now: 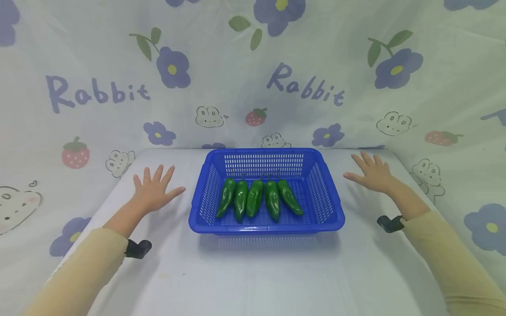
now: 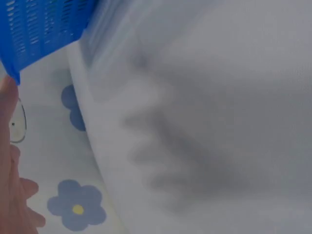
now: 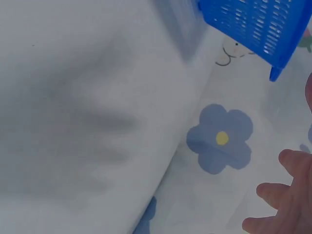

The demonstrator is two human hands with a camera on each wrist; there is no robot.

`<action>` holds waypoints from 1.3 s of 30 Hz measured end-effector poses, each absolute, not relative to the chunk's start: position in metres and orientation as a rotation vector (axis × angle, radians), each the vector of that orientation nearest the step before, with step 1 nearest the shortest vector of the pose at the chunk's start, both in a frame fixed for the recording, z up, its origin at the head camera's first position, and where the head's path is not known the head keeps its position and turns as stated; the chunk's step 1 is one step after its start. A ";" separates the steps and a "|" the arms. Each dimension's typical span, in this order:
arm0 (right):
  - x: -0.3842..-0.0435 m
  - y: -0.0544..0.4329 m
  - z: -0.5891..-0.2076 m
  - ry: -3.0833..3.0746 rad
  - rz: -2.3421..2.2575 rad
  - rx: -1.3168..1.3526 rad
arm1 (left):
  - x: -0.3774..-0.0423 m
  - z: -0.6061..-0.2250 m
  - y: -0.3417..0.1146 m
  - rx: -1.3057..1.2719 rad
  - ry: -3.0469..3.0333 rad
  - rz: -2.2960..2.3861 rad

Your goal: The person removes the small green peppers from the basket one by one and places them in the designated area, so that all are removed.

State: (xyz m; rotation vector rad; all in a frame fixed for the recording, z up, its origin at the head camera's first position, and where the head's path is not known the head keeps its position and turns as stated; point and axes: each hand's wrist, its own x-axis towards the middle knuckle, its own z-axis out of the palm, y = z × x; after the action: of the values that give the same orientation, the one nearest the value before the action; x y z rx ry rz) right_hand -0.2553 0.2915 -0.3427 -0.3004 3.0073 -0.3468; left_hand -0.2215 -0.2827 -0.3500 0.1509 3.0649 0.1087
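Note:
A blue plastic basket (image 1: 266, 228) with slotted walls stands mid-table. Several green chili peppers (image 1: 254, 199) lie side by side in it, stems toward the back. To the basket's left, my left hand (image 1: 153, 189) is held above the table with its fingers spread, touching nothing. My right hand (image 1: 371, 172) mirrors it on the right side, fingers spread and nothing held. In the left wrist view only the edge of the left hand (image 2: 14, 180) shows, near the basket's blue wall (image 2: 44, 29). The right wrist view catches some right-hand fingers (image 3: 275, 195) below the basket.
A white cloth covers the table (image 1: 261, 281). Behind and beside it hangs a pale curtain (image 1: 221, 57) printed with flowers, strawberries and rabbits. Each wrist carries a black camera mount, one by the left sleeve (image 1: 137, 249) and one by the right sleeve (image 1: 389, 224).

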 end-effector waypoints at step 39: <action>-0.275 0.224 -0.288 2.978 -0.631 -0.586 | -0.245 -0.361 -0.230 0.335 2.751 1.066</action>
State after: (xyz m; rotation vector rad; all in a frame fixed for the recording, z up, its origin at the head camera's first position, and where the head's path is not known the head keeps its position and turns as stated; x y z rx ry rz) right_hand -0.2752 0.2238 -0.2877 -0.5856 2.9780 -0.6313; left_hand -0.2446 -0.2303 -0.3613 0.3350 2.7512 1.0656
